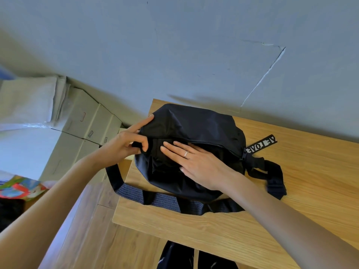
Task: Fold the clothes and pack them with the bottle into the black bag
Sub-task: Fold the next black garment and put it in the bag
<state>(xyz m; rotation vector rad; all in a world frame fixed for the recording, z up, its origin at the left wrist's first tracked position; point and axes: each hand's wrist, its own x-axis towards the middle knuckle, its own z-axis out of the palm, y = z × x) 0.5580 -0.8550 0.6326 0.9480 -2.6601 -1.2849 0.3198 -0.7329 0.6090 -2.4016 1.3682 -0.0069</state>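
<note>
Left hand [128,142] pinches the bag [194,129] end, right hand [196,164] flat beside it; she should probably keep the fabric taut for zipping.

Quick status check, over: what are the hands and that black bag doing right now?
Left hand pinches the black bag at its zipper end. Right hand lies flat on top. Bag on wooden table, nothing in the way.

The black bag [196,125] is smooth woven cloth with a faint sheen; its strap [161,199], along the worktop's near edge, is coarse ribbed webbing. The worktop [291,191] is matt, pale, grained wood. A ring [186,153] looks like shiny metal.
</note>
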